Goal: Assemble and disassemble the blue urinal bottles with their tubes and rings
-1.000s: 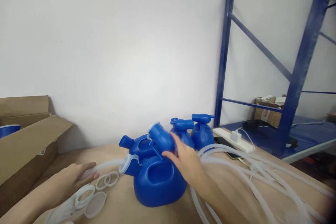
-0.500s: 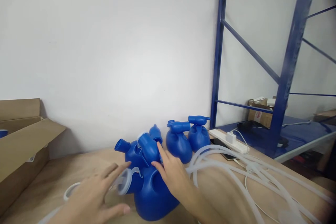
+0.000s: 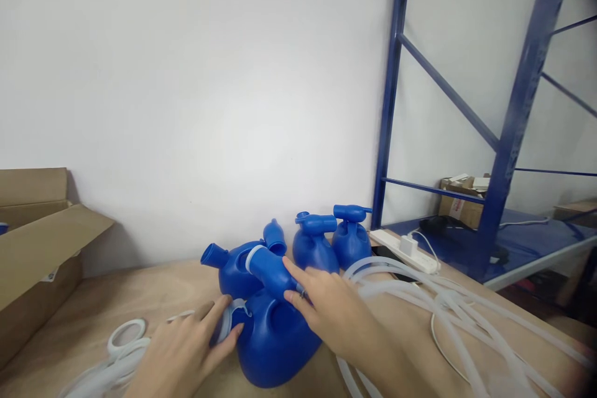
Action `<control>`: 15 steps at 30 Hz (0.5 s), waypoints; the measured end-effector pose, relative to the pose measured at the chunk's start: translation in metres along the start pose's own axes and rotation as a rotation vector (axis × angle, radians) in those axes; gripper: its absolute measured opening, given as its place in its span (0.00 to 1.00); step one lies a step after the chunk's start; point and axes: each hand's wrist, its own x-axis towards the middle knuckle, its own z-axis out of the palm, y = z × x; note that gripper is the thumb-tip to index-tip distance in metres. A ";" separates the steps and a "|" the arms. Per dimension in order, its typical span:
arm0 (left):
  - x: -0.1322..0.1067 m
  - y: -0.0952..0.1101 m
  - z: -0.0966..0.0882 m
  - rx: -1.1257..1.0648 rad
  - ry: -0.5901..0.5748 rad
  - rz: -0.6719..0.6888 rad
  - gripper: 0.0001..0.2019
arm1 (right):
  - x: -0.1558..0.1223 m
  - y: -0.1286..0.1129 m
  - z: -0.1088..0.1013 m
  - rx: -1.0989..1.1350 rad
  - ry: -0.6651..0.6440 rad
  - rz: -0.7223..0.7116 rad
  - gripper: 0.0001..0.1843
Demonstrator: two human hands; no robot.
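My left hand (image 3: pixel 191 348) is closed around the neck of the front blue plastic urinal bottle (image 3: pixel 273 342), which lies tilted with its mouth to the left. The white lid (image 3: pixel 224 326) at its mouth is partly hidden by my fingers. Above this bottle, my right hand (image 3: pixel 321 301) grips a blue funnel-shaped connector (image 3: pixel 269 270) with a white ring on its wide end. Its narrow end is covered by my fingers. Just behind stands another blue urinal bottle (image 3: pixel 236 277), its open mouth facing left.
Two blue bottles (image 3: pixel 314 252) with connectors lying on top stand at the back right. Clear tubing (image 3: pixel 448 311) coils across the right side, beside a power strip (image 3: pixel 405 250). White rings (image 3: pixel 125 333) lie at left near a cardboard box (image 3: pixel 41 273). A blue shelf frame (image 3: pixel 508 137) rises on the right.
My left hand has moved in and closed on the front bottle's neck. The connector in my right hand has shifted slightly right and down, over the bottle.
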 end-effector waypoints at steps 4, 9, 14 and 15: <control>0.001 -0.005 0.009 -0.103 0.028 0.045 0.35 | 0.001 0.012 -0.006 0.059 0.003 -0.056 0.33; 0.003 -0.011 0.011 -0.274 0.072 0.043 0.32 | -0.017 0.041 -0.027 0.014 -0.091 -0.057 0.44; -0.009 -0.055 -0.032 -0.631 0.339 -0.031 0.31 | -0.035 0.080 -0.037 0.017 0.083 -0.204 0.46; -0.013 -0.067 -0.044 -0.641 0.342 -0.090 0.35 | -0.036 0.086 -0.038 0.019 0.162 -0.223 0.46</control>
